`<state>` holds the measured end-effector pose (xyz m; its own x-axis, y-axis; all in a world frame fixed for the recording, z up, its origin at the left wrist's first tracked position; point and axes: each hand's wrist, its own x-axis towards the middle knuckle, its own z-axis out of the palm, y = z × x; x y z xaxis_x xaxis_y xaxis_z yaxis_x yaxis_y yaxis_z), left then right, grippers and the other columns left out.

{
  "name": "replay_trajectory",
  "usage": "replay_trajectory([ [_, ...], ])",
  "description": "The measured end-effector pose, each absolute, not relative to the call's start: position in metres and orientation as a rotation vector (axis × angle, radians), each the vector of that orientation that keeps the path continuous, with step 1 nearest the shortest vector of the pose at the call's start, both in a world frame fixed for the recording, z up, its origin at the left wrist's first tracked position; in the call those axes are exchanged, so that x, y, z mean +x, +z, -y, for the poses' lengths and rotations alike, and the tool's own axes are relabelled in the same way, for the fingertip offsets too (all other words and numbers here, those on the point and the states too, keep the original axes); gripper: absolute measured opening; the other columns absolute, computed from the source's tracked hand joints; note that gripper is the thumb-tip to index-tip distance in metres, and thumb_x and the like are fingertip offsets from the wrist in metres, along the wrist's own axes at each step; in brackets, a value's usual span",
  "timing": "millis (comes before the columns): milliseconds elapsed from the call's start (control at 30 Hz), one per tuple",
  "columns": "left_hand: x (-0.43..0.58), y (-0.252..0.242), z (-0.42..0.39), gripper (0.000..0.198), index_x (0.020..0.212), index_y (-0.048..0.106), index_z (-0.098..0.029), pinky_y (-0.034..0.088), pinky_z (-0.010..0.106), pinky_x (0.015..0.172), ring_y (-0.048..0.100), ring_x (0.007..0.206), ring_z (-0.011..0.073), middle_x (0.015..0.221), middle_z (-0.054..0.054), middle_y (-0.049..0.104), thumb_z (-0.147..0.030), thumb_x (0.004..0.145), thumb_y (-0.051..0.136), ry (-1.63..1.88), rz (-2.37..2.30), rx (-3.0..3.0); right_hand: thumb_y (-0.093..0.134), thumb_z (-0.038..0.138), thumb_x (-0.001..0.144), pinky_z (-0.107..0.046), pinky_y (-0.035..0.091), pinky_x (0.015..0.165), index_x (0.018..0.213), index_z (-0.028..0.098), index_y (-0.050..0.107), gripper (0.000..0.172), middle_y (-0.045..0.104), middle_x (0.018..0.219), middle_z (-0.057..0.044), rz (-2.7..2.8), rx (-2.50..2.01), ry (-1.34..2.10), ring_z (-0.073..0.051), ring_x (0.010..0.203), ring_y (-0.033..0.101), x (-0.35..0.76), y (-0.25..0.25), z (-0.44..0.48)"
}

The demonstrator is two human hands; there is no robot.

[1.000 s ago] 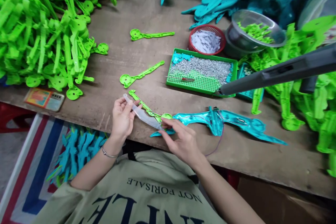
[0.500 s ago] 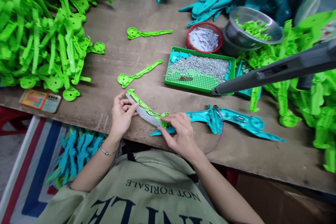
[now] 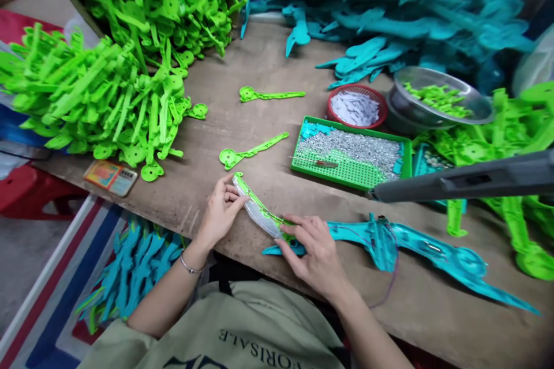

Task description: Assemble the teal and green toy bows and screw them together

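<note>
A translucent, curved plastic strip [image 3: 261,219] lies along a slim bright green plastic arm [image 3: 255,198], slanting down to the right. My left hand [image 3: 220,211] is closed on their upper end, thumb on the strip. At the lower end, my right hand [image 3: 318,253] pinches the strip and green arm, its fingers covering part of the joint. Beneath and beside that hand runs a long blue bow-shaped plastic body [image 3: 383,245], with a thin dark wire hanging off its middle. Two loose green arms, one nearer [image 3: 253,150] and one farther [image 3: 272,95], lie on the table beyond my hands.
A green basket [image 3: 352,180] holds small metal pieces and a screwdriver. Behind it stand a red basket [image 3: 332,112] of white pieces and a metal bowl [image 3: 400,95]. A grey power-tool-like shaft [image 3: 459,179] juts in from the right. Green piles [image 3: 104,98] and blue piles [image 3: 389,17] surround the table.
The view has tilted, so the table's things sit lower and further right in the picture. Both hands keep the same hold on the strip and green arm.
</note>
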<state>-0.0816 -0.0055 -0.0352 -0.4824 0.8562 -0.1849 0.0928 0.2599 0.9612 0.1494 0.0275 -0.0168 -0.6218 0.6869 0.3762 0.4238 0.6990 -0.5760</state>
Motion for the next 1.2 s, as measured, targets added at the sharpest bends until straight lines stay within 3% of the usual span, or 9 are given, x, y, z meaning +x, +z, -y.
replay_trajectory([
  [167,-0.087,-0.035,0.001,0.056,0.134,0.052,-0.016,0.059,0.028,0.066,0.065,0.067,0.0127,0.087,-0.002,0.063,-0.031,0.083,0.071,1.09,-1.886,1.059,0.066,0.025,0.093,-0.038,0.049,0.077,0.099,0.018,0.068,0.01,0.074,0.104,-0.01,2.329,-0.815,0.558,-0.022,0.087,0.063,0.15,-0.019,-0.03],
  [300,-0.083,-0.021,0.002,0.045,0.134,0.058,-0.016,0.057,0.034,0.077,0.07,0.082,0.0208,0.092,0.005,0.067,-0.03,0.092,0.066,0.643,-2.231,1.516,0.065,0.025,0.093,-0.038,0.048,0.077,0.098,0.019,0.068,0.009,0.074,0.104,-0.01,2.348,-0.816,0.564,-0.022,0.088,0.063,0.149,-0.02,-0.031],
  [400,-0.076,-0.009,0.005,0.048,0.142,0.054,-0.017,0.055,0.033,0.068,0.072,0.089,0.027,0.102,0.011,0.069,-0.037,0.098,0.058,0.212,-2.4,1.709,0.065,0.025,0.093,-0.038,0.047,0.075,0.095,0.019,0.067,0.007,0.074,0.103,-0.01,2.354,-0.822,0.558,-0.022,0.088,0.063,0.148,-0.019,-0.03],
  [500,-0.079,-0.001,0.003,0.045,0.139,0.058,-0.018,0.054,0.033,0.066,0.072,0.088,0.028,0.102,0.012,0.069,-0.04,0.099,0.054,0.069,-2.396,1.812,0.065,0.025,0.092,-0.038,0.048,0.075,0.095,0.019,0.066,0.007,0.073,0.102,-0.01,2.352,-0.832,0.568,-0.023,0.088,0.063,0.149,-0.018,-0.029],
  [633,-0.107,-0.003,-0.022,0.031,0.122,0.07,-0.021,0.055,0.041,0.081,0.068,0.1,0.0302,0.112,0.014,0.069,-0.035,0.1,0.053,0.314,-2.402,1.971,0.064,0.024,0.092,-0.039,0.051,0.077,0.097,0.019,0.066,0.008,0.073,0.103,-0.011,2.343,-0.841,0.619,-0.023,0.09,0.066,0.151,-0.016,-0.031],
  [733,-0.135,-0.013,-0.051,0.041,0.132,0.063,-0.021,0.05,0.049,0.1,0.057,0.125,0.0343,0.137,0.016,0.062,-0.028,0.092,0.064,0.514,-2.275,2.108,0.065,0.025,0.092,-0.041,0.054,0.079,0.098,0.019,0.067,0.009,0.074,0.105,-0.011,2.352,-0.834,0.676,-0.024,0.091,0.068,0.152,-0.014,-0.033],
  [800,-0.151,-0.021,-0.067,0.04,0.129,0.065,-0.019,0.048,0.048,0.105,0.057,0.124,0.0318,0.132,0.014,0.066,-0.024,0.089,0.067,0.57,-2.103,2.129,0.066,0.026,0.091,-0.042,0.056,0.081,0.103,0.019,0.068,0.014,0.074,0.106,-0.012,2.347,-0.837,0.705,-0.025,0.094,0.069,0.153,-0.011,-0.036],
  [967,-0.166,-0.02,-0.072,0.036,0.125,0.065,-0.017,0.05,0.044,0.098,0.063,0.103,0.0258,0.107,0.01,0.07,-0.017,0.09,0.058,0.683,-2.136,2.056,0.066,0.03,0.092,-0.041,0.06,0.086,0.114,0.021,0.069,0.024,0.075,0.107,-0.01,2.179,-0.96,0.801,-0.024,0.097,0.072,0.152,0.003,-0.05],
  [1200,-0.079,0.011,-0.008,0.022,0.112,0.06,-0.02,0.056,0.028,0.075,0.066,0.083,0.0144,0.094,0.003,0.068,-0.031,0.093,0.057,1.402,-1.877,1.388,0.06,0.038,0.096,-0.044,0.059,0.097,0.13,0.024,0.066,0.037,0.075,0.119,-0.008,1.724,-1.054,1.22,-0.021,0.107,0.072,0.121,0.031,-0.062],
])
